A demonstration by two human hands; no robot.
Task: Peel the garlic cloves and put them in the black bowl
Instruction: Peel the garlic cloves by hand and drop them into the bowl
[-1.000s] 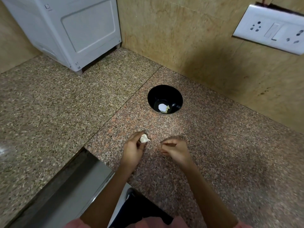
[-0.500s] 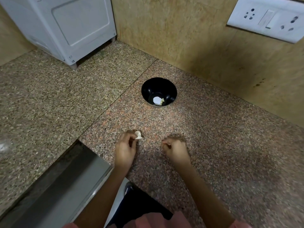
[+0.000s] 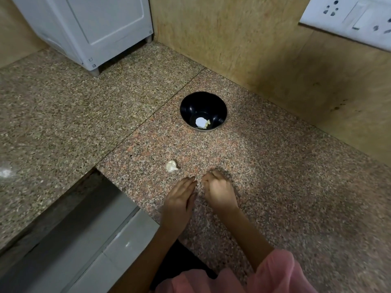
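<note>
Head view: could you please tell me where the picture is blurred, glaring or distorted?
Head view: the right hand is motion-blurred, while the left hand and the garlic look sharper; a blown-out white patch sits in the bowl; glare marks the counter at far left; a soft shadow darkens the wall; the wide lens skews the socket plate.

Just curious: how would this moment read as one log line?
left hand open | right hand curled, contents unseen | garlic piece on counter | black bowl holds clove
</note>
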